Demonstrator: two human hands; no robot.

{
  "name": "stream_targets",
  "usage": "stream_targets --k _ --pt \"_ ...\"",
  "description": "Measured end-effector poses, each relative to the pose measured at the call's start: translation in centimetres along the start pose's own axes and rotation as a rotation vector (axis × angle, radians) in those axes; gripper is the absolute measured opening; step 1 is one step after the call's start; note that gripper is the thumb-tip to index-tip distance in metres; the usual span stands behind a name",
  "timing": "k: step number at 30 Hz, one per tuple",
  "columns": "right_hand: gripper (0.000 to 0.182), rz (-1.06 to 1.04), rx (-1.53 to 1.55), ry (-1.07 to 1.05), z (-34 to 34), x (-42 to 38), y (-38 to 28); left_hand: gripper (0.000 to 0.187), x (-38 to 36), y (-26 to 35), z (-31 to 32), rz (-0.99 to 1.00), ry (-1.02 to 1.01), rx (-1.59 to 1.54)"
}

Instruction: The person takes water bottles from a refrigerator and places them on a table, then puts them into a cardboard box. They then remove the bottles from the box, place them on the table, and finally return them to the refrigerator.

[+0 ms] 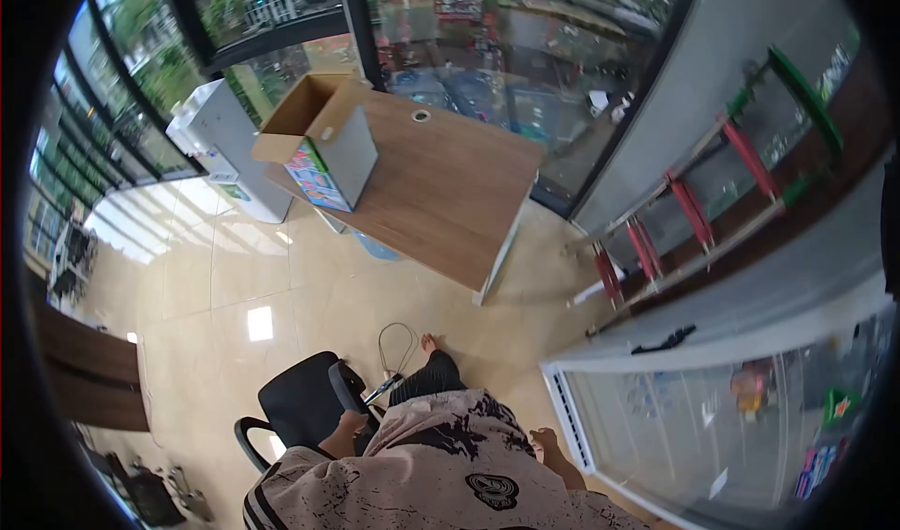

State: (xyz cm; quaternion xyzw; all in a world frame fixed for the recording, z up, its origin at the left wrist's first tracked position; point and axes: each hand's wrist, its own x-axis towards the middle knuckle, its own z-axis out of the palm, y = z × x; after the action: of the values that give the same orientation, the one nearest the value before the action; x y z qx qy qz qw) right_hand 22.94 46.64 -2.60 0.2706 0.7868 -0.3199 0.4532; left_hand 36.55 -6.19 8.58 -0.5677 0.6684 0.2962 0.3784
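My left hand (351,425) is closed beside the armrest of a black office chair (298,394). A cable lock (382,387) with a thin grey loop sticks out ahead of this hand and appears to be held in it. Low at my right side, my right hand (542,439) hangs with its fingers loosely bent and apart. No object shows in it, though my patterned shirt (441,460) hides part of that hand. One bare foot (428,343) is on the floor ahead of me.
Ahead stands a wooden table (450,183) carrying an open cardboard box (323,146). A white water dispenser (234,150) is behind its left end. To the right are a red and green ladder (689,211) against the wall and a glass-topped freezer (572,418). Pale tiles (206,296) cover the floor.
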Motion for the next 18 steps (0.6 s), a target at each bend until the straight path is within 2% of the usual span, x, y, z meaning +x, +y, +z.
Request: stream_targets --k 2,4,5,7,8,9,11,12,14,15,17,18 --pt "0.063 -0.116 -0.108 0.088 -1.8 1.4 -4.7 0.032 0.5 3.5 1.2 0.153 -0.031 -0.138" --pt "0.067 -0.147 -0.127 0.088 -3.7 2.0 -11.1 0.031 2.5 7.7 1.6 0.432 0.086 -0.046" --pt "0.067 -0.168 -0.148 0.108 -4.0 3.0 -13.7 0.031 3.9 9.9 1.6 0.443 0.085 -0.080" --pt "0.067 -0.633 -0.476 0.527 -4.1 4.6 -18.5 0.039 6.4 13.7 1.2 0.592 0.097 -0.180" --pt "0.067 -0.653 -0.495 0.537 -4.4 4.8 -21.3 0.045 7.2 15.1 0.6 0.662 0.108 -0.226" --pt "0.066 -0.607 -0.400 0.472 -4.7 2.9 -25.7 0.048 6.2 17.4 -1.7 0.631 0.044 -0.211" --pt "0.065 -0.593 -0.199 0.384 -3.8 -3.7 -34.0 0.048 7.6 20.4 -4.2 0.659 0.110 -0.210" --pt "0.065 -0.622 -0.233 0.366 -3.0 -3.3 -35.8 0.048 8.6 21.4 -5.2 0.698 0.170 -0.215" --pt "0.066 -1.007 -0.374 0.910 -0.4 -2.1 -39.0 0.047 10.7 22.5 -7.2 0.743 0.279 -0.249" --pt "0.066 -1.047 -0.392 0.872 0.9 -2.8 -40.9 0.047 11.2 22.7 -8.2 0.760 0.322 -0.272" --pt "0.065 -1.062 -0.292 0.982 2.4 -5.6 -45.6 0.046 10.1 22.8 -11.1 0.709 0.337 -0.368" --pt "0.065 -1.096 -0.303 0.954 3.3 -5.9 -47.3 0.045 9.5 22.4 -12.4 0.695 0.330 -0.431"
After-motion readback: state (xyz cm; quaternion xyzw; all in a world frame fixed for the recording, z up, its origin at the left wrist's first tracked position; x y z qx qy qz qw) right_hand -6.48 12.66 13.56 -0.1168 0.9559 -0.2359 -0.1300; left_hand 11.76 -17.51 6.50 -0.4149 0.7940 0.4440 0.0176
